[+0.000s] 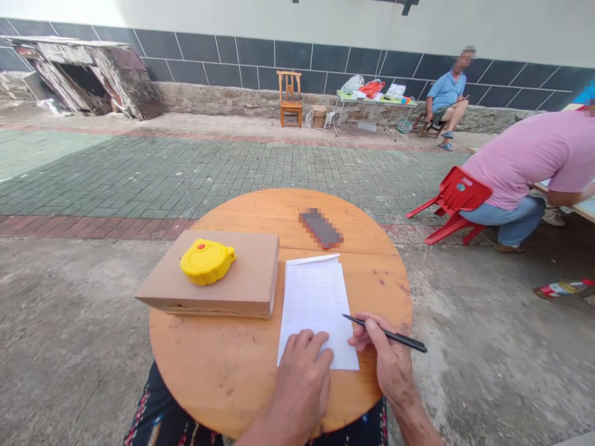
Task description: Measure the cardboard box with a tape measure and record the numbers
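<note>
A sheet of white paper (313, 297) with faint printed rows lies on the round wooden table (223, 365); its top edge lifts slightly, and another sheet seems to be under it. My left hand (303, 375) rests on the lower part of the paper, fingers apart and slightly bent, holding nothing. Just right of the paper, my right hand (390, 359) grips a black pen (395, 336), its tip pointing left over the sheet's right edge. To the left, a yellow tape measure (207, 262) with a red button sits on top of a brown cardboard box (253, 272).
A pixelated dark oblong (320, 228) lies near the table's far edge. At right, a person in pink (525, 155) sits on a red chair (465, 189); a bottle (562, 288) lies on the ground. By the wall stand a wooden chair (290, 99), a folding table (341, 97) and a seated person (447, 93).
</note>
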Motion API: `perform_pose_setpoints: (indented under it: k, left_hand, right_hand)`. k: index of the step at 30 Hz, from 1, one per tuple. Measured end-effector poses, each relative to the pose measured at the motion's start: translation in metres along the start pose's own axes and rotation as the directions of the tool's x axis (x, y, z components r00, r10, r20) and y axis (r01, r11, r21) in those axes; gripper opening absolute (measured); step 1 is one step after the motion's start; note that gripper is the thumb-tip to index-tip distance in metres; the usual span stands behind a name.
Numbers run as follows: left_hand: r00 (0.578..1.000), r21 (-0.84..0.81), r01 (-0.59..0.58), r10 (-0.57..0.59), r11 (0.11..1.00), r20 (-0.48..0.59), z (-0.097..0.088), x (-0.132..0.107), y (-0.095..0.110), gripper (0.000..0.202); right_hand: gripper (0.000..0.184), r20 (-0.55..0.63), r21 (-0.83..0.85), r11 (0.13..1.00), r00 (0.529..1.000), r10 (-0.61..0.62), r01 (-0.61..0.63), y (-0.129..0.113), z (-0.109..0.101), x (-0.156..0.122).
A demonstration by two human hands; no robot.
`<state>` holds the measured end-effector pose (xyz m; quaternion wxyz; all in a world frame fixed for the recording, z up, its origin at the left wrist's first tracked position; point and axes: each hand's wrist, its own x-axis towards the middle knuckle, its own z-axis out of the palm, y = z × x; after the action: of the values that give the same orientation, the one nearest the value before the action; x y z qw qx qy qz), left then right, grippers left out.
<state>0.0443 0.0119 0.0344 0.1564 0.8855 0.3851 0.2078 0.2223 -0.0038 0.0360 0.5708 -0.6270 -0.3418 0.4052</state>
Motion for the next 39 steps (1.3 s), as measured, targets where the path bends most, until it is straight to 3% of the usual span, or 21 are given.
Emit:
perform_pose_setpoints:
  k: [3,8,16,39]
  left_hand:
    - [0.999,0.04,0.049,-0.048,0.998,-0.024,0.004,-0.001,0.006,0.022]
    - [0.997,0.013,-0.01,0.011,1.0,-0.073,0.008,-0.004,0.004,0.027]
    - [0.999,-0.003,-0.037,0.037,0.999,-0.028,0.009,-0.003,0.003,0.039]
    - [1.0,-0.023,-0.018,0.018,1.0,0.001,0.003,0.001,0.006,0.032]
  right_hand:
    - [0.033,0.016,-0.099,0.994,0.999,-0.034,0.035,-0.005,0.002,0.004]
    - [0.032,0.055,-0.229,0.969,0.995,-0.079,0.09,-0.006,0.006,0.011]
    - [0.025,0.173,-0.439,0.869,0.971,-0.166,0.227,0.005,0.003,0.006]
    - [0.019,0.272,-0.491,0.768,0.91,-0.314,0.412,-0.004,0.011,0.012]
